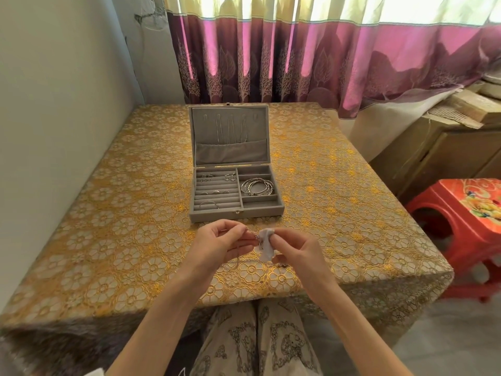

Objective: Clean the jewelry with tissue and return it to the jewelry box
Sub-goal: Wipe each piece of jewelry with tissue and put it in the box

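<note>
At lower centre of the frame, the left hand (217,244) pinches a thin chain (250,235) while the right hand (294,249) pinches white tissue (265,244) around it. Beyond, at centre, the open jewelry box (233,210) sits on the table (108,213).

Both forearms are bare from the elbow down, with no sleeves, watch or bracelet showing. The left hand (217,244) and the right hand (294,252) wear no gloves, and no rings can be made out on the fingers. At 6 o'clock in the view, the legs are covered by loose beige trousers (260,346) printed all over with dark outlined cartoon bear figures.
</note>
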Demonstrator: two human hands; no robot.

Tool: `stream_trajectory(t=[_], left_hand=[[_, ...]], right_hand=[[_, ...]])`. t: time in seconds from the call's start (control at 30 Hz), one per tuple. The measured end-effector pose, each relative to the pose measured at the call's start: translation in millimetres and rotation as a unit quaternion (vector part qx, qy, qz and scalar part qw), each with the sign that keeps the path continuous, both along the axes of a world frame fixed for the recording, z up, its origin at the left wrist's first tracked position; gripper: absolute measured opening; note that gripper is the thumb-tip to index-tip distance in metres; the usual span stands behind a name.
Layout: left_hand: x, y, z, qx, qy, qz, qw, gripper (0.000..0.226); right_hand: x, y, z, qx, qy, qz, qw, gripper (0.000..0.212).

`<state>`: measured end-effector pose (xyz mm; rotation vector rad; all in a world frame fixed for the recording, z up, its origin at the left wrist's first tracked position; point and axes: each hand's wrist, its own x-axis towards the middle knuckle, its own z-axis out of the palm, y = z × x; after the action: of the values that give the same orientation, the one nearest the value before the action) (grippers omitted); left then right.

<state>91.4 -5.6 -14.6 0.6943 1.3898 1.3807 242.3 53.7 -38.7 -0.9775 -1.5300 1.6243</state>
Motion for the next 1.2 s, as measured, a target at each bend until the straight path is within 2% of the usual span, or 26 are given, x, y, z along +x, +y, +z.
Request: stream_trajectory(t=[0.1,0.37,0.5,0.63,0.77,0.87,0.97,1.07,1.2], left_hand=[[1.0,-0.4,1.2,0.005,0.007,-0.011,1.0,0.017],[0.2,-1.9,3.9,0.02,0.075,-0.038,0.996,0.014],[0.6,-1.4,3.4,0.023,0.066,-0.03,0.997,0.014],[1.0,-2.0,2.6,0.022,0.05,-0.02,0.998,0.015],[1.6,-0.8,4.9,0.025,0.045,-0.014,0.999,0.014],[1.3,-0.3,5.5,0.023,0.037,-0.008,0.999,0.014],[-0.6,-1.5,4.3,0.019,0.019,0.012,1.0,0.013],[-1.1,-3.0,2.7,0.016,0.009,0.009,1.0,0.014],[1.0,-1.8,0.7,0.016,0.021,0.015,1.0,0.013]], right_hand=[[-2.0,-0.8,0.2,0.009,-0.025,0.029,0.999,0.013],[-5.2,3.6,1.1,-0.045,-0.034,0.076,0.996,0.011],[-4.7,3.9,-0.1,-0.064,-0.01,0.079,0.995,0.015],[-2.2,2.7,-1.7,-0.072,0.007,0.064,0.995,0.029],[-3.4,2.0,-3.5,-0.062,0.008,0.042,0.997,0.028],[-4.6,2.3,-3.1,-0.076,0.022,0.07,0.994,0.021],[-4.6,3.7,-1.3,-0.081,-0.006,0.108,0.991,0.011],[-2.7,3.9,-1.0,-0.06,-0.058,0.151,0.985,0.013],[-3.1,0.1,-2.9,0.015,-0.108,0.165,0.98,0.024]])
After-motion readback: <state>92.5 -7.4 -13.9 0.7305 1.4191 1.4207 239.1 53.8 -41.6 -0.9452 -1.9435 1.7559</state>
